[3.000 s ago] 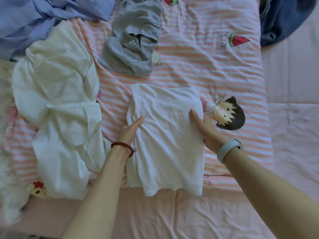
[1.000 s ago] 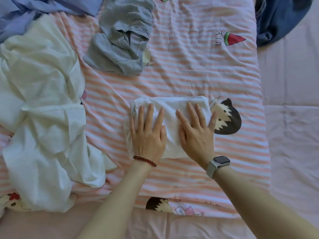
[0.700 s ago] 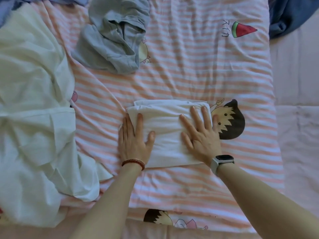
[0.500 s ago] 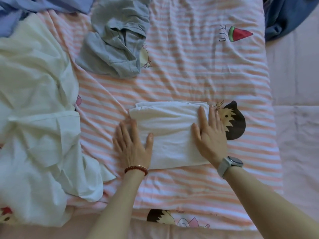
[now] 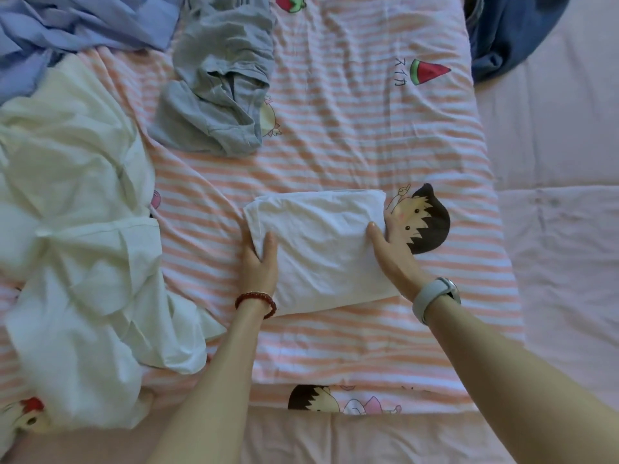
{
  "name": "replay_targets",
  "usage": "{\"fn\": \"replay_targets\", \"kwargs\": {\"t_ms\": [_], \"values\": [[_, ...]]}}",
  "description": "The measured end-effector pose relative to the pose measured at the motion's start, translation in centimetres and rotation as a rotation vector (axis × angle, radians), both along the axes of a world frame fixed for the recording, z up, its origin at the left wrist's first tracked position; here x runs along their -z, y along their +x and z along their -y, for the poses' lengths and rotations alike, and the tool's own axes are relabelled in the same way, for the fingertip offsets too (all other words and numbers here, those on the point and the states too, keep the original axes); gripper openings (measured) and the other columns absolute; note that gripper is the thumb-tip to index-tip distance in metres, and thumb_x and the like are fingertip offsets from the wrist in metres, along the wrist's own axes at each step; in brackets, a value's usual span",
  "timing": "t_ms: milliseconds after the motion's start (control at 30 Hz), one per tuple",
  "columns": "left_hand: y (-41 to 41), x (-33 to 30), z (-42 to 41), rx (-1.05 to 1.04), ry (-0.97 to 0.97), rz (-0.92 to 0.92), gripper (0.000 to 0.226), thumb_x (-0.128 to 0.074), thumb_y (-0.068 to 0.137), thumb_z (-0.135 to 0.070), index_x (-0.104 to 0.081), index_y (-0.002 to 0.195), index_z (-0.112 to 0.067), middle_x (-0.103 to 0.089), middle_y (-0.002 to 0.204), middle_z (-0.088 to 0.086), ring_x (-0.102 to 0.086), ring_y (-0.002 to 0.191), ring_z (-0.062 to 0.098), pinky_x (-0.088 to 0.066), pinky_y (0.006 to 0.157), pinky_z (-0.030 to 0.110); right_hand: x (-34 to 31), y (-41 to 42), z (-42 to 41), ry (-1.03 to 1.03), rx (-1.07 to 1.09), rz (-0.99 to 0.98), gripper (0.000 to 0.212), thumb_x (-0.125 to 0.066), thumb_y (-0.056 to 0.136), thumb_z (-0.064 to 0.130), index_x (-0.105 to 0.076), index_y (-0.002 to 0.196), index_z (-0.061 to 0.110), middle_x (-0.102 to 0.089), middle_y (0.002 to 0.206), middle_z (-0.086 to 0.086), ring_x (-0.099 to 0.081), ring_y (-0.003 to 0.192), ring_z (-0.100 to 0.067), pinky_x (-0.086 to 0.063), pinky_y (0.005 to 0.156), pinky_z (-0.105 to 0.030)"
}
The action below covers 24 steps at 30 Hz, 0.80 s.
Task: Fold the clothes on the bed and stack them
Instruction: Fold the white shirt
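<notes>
A pink and white striped sheet (image 5: 335, 145) with cartoon prints covers the bed. A watermelon print (image 5: 428, 71) is near its far right corner, and a cartoon child's head (image 5: 425, 219) lies toward its right edge. A plain pink quilt (image 5: 562, 229) lies beside the sheet on the right.

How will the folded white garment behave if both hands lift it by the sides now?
Probably floppy: the folded white garment is thin, creased cloth, so its middle would likely sag between the left hand and right hand. Likely light. Its layers look loose at the far edge, so the fold may open without support underneath.
</notes>
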<state>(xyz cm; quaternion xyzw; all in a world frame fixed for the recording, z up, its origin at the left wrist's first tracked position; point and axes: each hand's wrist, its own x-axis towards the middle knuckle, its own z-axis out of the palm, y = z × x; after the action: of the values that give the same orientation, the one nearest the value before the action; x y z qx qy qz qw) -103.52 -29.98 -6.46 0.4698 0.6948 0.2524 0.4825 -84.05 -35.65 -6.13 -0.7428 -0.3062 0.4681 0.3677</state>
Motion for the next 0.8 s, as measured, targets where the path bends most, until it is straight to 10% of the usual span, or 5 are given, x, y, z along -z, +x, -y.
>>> {"fn": "replay_targets", "kwargs": {"t_ms": [300,800], "values": [[-0.2,-2.3,4.1,0.036,0.075,0.036,0.046,-0.036,0.1,-0.023,-0.029,0.144,-0.011,-0.04,0.145,0.005,-0.039,0.131,0.018,-0.031,0.109,0.029,-1.6,-0.5,6.6,0.029,0.17,-0.234,0.051,-0.047,0.095,0.042,-0.035,0.142,0.028,-0.041,0.143,0.008,-0.042,0.128,-0.013,-0.038,0.107,-0.041],[14.0,-12.0,21.5,0.504,-0.154,0.245,0.052,-0.04,0.099,-0.029,-0.022,0.146,-0.022,-0.035,0.147,0.002,-0.04,0.129,0.019,-0.037,0.106,0.043,-14.9,7.4,30.9,-0.06,0.703,0.049,0.048,-0.05,0.095,0.033,-0.04,0.139,0.019,-0.047,0.138,0.003,-0.045,0.126,-0.015,-0.036,0.107,-0.04]]}}
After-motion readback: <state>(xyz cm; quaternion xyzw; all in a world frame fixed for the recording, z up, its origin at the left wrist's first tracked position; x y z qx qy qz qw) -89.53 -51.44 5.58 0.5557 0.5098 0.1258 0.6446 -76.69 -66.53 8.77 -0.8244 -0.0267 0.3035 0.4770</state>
